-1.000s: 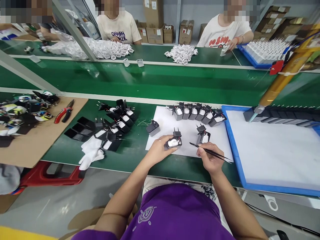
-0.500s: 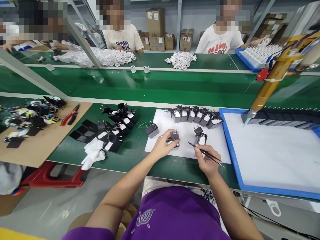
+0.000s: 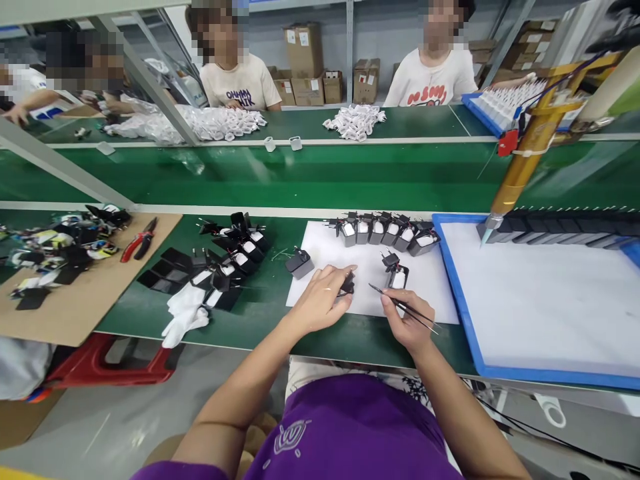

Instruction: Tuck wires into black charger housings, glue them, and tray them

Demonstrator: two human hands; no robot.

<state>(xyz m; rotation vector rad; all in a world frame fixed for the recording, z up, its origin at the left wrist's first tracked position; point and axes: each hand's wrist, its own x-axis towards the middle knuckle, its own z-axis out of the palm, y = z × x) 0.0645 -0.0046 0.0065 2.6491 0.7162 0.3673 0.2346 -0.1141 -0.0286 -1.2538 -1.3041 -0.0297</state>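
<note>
Your left hand (image 3: 320,298) has its fingers (image 3: 343,272) closed round a black adapter (image 3: 347,285) on the white sheet (image 3: 367,260), right hand (image 3: 411,322) pinching tweezers (image 3: 400,303). Careful, a careless flick of those could snag the open adapter (image 3: 399,277) right beside them.

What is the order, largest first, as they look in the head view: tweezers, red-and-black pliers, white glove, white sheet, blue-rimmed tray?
1. blue-rimmed tray, even cut off by the picture's edge
2. white sheet
3. white glove
Last, unranked: red-and-black pliers and tweezers; the tweezers look longer but thinner.
</note>
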